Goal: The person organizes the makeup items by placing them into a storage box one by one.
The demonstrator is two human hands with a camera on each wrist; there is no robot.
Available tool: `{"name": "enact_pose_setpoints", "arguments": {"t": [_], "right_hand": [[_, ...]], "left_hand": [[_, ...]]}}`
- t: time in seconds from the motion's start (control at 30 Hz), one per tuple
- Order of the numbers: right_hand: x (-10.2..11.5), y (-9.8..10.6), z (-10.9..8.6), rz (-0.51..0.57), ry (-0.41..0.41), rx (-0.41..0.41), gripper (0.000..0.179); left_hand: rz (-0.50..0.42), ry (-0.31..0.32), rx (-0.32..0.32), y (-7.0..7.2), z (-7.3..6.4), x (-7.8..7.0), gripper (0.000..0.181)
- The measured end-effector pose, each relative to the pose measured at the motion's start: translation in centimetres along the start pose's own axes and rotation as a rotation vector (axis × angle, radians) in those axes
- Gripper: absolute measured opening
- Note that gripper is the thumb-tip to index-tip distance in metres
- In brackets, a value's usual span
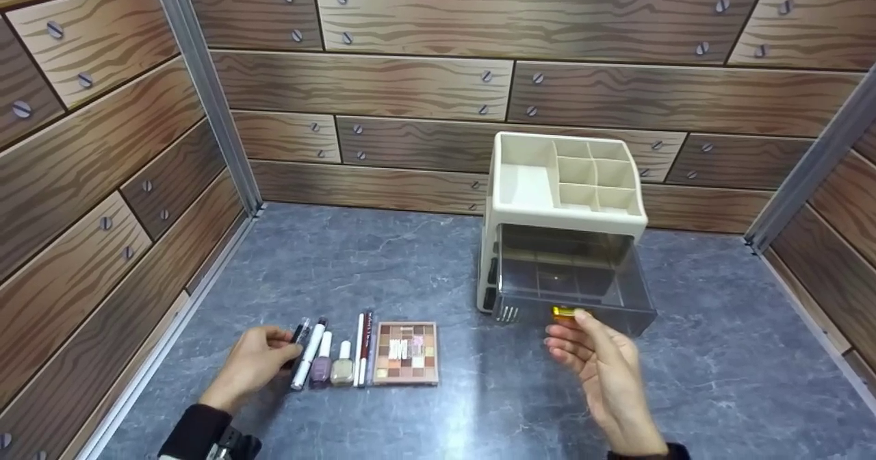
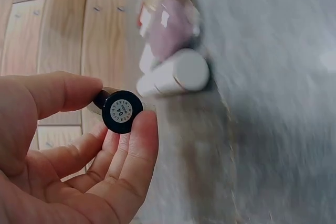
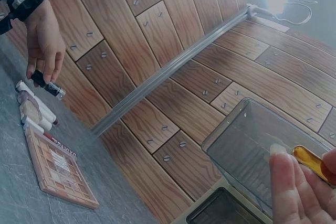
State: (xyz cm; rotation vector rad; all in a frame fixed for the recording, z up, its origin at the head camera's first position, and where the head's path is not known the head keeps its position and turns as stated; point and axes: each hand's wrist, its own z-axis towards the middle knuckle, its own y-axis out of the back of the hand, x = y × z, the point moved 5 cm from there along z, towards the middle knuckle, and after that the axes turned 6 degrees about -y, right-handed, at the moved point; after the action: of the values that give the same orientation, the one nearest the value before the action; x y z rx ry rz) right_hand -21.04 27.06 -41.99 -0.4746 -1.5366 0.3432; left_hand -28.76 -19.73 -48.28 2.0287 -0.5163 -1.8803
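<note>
My left hand pinches a small black cosmetic tube between thumb and fingers; its round base carries a label with "04". In the right wrist view the tube has a clear end and is held above the table. With thumb and fingers, my right hand grips the gold handle of a smoky transparent drawer. That drawer is pulled out of a cream cosmetics organizer. Beside the left hand lie a white tube, a purple nail polish bottle and a beige nail polish bottle.
Slim white and dark red sticks lie next to an eyeshadow palette on the grey marbled table. Open compartments top the organizer. Wood-patterned walls enclose the back and sides.
</note>
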Motion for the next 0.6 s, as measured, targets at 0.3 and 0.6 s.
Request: {"name": "enact_pose_setpoints", "arguments": {"t": [0.3, 0.6], "right_hand": [[-0.1, 0.2, 0.1, 0.007, -0.020, -0.010, 0.029], [-0.1, 0.2, 0.3, 0.011, -0.026, -0.009, 0.030]], "left_hand": [[-0.160, 0.007, 0.044, -1.6, -1.1, -3.1, 0.035], [-0.266, -0.096, 0.106, -3.3, -1.3, -7.5, 0.035]]}}
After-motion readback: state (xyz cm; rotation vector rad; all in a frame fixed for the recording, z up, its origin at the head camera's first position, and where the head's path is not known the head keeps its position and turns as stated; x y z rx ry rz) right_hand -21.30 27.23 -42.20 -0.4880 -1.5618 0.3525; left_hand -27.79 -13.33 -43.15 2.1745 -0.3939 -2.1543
